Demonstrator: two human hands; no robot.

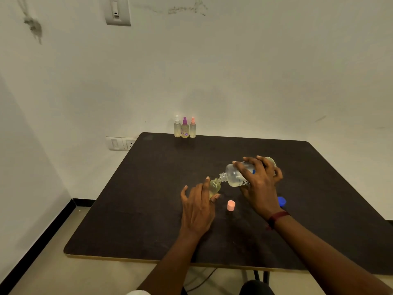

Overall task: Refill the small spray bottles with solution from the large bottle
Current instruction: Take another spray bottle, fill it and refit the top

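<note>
Three sides of the dark table (148, 209) are showing: the far edge is sitting against the white wall, the left edge is running diagonally toward the near corner, and the near edge is lying just in front of the person. Most of the tabletop to the left and behind the hands is lying bare, leaving wide room on that side, while the right part is narrowing toward the frame's edge.

The right hand (260, 184) is wrapping over the large bottle (236, 174), fingers spread around its clear body, and is holding it tipped nearly flat with the open neck pointing left and down. A little pale yellow liquid is pooling in its lower side. The neck is meeting the mouth of the small spray bottle (214, 188), which is standing a bit tilted on the table with yellowish liquid inside. The left hand (198, 207) is steadying that small bottle, thumb and forefinger closed around it, the other fingers fanning loosely outward.

A pink cap (231, 205) is standing on the table between the two wrists, near the small bottle. A blue cap (282, 201) is peeking out just behind the right wrist, partly hidden. Three filled spray bottles (184, 127) are lining up side by side at the far edge, well apart from the hands, with white, purple and pink tops.
</note>
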